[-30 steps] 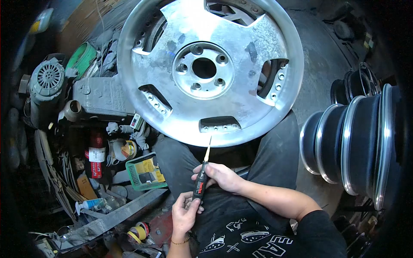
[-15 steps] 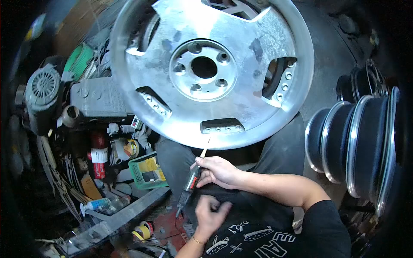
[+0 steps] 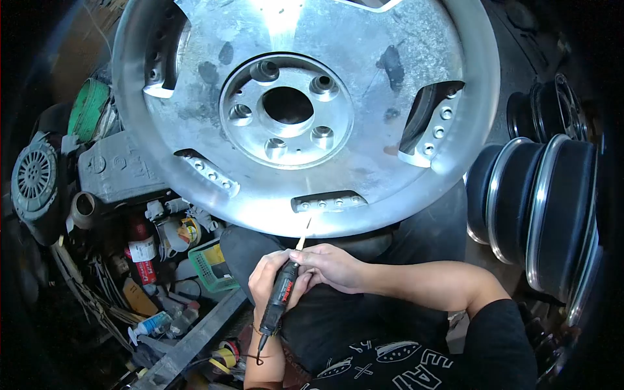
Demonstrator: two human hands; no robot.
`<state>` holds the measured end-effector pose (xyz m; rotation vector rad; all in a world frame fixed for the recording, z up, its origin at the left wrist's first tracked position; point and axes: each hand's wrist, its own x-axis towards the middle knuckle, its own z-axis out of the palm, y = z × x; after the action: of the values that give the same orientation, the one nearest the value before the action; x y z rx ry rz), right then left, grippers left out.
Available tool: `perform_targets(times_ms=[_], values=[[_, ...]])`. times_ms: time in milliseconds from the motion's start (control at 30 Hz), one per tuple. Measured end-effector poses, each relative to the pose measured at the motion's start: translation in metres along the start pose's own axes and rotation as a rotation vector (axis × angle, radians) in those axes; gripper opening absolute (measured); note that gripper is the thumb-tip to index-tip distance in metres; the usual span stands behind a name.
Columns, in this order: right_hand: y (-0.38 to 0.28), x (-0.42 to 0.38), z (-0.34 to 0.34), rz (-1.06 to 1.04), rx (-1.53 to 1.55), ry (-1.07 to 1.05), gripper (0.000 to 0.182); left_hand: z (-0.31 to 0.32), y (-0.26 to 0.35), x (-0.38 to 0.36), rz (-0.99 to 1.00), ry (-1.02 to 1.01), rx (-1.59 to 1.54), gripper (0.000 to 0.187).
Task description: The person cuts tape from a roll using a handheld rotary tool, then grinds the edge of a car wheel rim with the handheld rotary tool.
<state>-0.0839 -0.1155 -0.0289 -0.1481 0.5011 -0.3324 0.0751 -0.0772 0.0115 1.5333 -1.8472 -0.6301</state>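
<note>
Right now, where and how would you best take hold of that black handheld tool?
Probably by its thick middle, coming from above: that part of the tool is barrel-shaped and faces up uncovered, while the left hand supports it from beneath and the right hand holds near the front. I'd avoid the thin, pointed tip and narrow tail end.

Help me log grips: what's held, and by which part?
The black tool, by the front half of its body, in left hand and right hand.
</note>
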Motion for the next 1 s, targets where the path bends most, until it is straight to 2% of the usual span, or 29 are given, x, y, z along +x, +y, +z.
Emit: perform_targets(times_ms=[400, 500, 633, 833, 900, 1000], values=[[0.002, 0.011, -0.011, -0.014, -0.013, -0.039, 0.046, 0.011, -0.009, 0.006, -0.065, 0.057, -0.006, 0.036], [0.008, 0.017, -0.013, 0.014, 0.024, 0.042, 0.044, 0.013, -0.011, 0.006, -0.07, 0.081, -0.02, 0.033], [0.011, 0.019, -0.016, 0.006, 0.161, 0.048, 0.043, 0.018, -0.01, 0.007, -0.079, 0.084, 0.01, 0.029], [0.018, 0.029, -0.03, -0.015, 0.059, -0.025, 0.04, 0.024, -0.015, 0.005, -0.061, 0.09, 0.135, 0.029], [0.018, 0.028, -0.027, -0.008, 0.046, 0.043, 0.04, 0.023, -0.015, 0.004, -0.062, 0.08, 0.156, 0.029], [0.018, 0.029, -0.028, -0.02, 0.048, 0.023, 0.04, 0.023, -0.014, 0.005, -0.088, 0.042, 0.184, 0.029]])
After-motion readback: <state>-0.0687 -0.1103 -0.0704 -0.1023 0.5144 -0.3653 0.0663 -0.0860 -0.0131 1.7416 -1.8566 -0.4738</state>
